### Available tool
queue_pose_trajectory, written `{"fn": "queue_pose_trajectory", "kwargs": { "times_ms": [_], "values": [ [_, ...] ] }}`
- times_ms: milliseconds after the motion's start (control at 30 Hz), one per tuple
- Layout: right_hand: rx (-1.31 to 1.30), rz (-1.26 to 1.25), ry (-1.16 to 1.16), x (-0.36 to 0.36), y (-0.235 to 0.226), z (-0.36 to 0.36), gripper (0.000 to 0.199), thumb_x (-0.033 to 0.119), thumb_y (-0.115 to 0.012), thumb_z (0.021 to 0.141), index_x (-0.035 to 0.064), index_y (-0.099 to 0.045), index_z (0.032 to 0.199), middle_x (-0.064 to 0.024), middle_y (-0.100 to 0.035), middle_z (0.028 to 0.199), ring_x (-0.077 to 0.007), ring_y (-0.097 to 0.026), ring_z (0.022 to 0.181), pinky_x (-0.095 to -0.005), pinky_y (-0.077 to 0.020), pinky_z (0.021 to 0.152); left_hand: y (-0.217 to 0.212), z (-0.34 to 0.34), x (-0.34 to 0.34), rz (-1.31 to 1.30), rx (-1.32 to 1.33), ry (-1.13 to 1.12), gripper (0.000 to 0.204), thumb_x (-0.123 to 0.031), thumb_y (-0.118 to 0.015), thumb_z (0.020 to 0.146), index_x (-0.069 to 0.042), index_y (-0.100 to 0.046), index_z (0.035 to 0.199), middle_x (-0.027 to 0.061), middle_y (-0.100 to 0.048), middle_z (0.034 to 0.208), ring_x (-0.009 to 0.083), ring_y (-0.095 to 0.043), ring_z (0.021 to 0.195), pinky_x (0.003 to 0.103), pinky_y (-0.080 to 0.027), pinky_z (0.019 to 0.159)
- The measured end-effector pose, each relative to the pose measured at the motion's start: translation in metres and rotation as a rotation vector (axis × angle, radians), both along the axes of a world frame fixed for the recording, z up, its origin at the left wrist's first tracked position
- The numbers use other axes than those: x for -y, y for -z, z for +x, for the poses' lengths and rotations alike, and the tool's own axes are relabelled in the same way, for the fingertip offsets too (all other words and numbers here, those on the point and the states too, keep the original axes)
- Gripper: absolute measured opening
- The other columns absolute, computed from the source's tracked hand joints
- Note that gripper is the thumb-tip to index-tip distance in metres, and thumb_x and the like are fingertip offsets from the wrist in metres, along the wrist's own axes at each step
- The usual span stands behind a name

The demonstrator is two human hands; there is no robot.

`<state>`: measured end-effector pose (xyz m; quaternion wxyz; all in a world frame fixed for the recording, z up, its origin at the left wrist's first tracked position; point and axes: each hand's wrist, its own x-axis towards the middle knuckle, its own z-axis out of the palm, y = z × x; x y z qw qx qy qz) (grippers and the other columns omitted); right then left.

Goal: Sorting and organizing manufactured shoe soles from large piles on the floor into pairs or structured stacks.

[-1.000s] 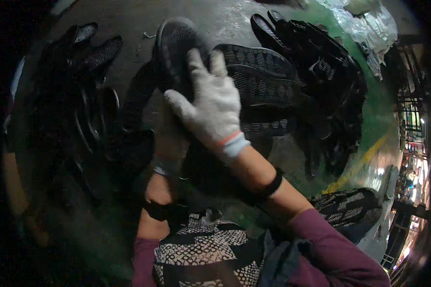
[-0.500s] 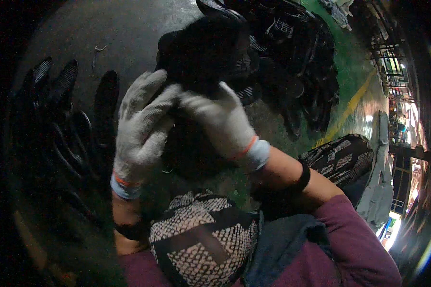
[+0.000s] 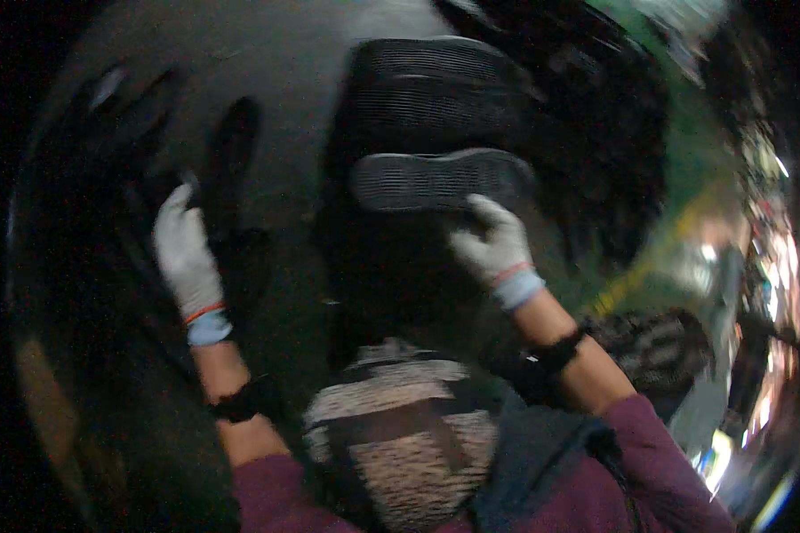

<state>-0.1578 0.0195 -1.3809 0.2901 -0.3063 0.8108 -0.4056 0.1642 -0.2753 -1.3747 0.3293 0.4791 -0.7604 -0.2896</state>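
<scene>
My right hand (image 3: 496,247), in a white work glove, grips the near right end of a black ribbed shoe sole (image 3: 436,178). The sole lies crosswise on a stack of similar black soles (image 3: 444,89) in front of me. My left hand (image 3: 185,258), also gloved, is stretched out to the left with its fingers apart. It hovers by a row of dark soles (image 3: 231,160) on the grey floor and holds nothing. The picture is blurred.
A black-and-white patterned shoe upper (image 3: 391,426) rests on my lap. Another patterned piece (image 3: 658,351) lies to my right. More black shoe parts (image 3: 596,133) are heaped at the back right, beside green floor with a yellow line (image 3: 649,266).
Both hands were together on a dark sole half a second ago. My left hand has since let go and swung out left. My right hand now holds the sole alone on the stack.
</scene>
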Motion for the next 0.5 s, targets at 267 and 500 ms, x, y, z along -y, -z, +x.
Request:
{"fn": "queue_pose_trajectory", "kwargs": {
  "times_ms": [267,500],
  "values": [
    [1.178,0.149,0.22,0.014,-0.025,-0.059,0.038,0.025,-0.068,0.102,0.006,-0.063,0.134,-0.0058,-0.069,0.128,-0.0229,-0.065,0.114,-0.0437,-0.0568,0.096,0.085,0.127,0.019,0.1,0.488,-0.769,0.057,-0.038,-0.066,0.098,-0.002,-0.06,0.141,0.0217,-0.061,0.143,0.037,-0.055,0.134,0.045,-0.042,0.114],
    [0.009,0.716,-1.393,-0.011,0.011,-0.165,0.037,0.02,-0.072,0.093,0.0144,-0.071,0.13,-0.0096,-0.078,0.11,-0.0218,-0.076,0.076,-0.0373,-0.0605,0.073,0.118,0.137,0.067,0.616,-0.035,-0.703,0.088,-0.035,-0.075,0.091,0.005,-0.037,0.159,0.0233,-0.049,0.158,0.0339,-0.051,0.142,0.039,-0.038,0.118]
  ]
}}
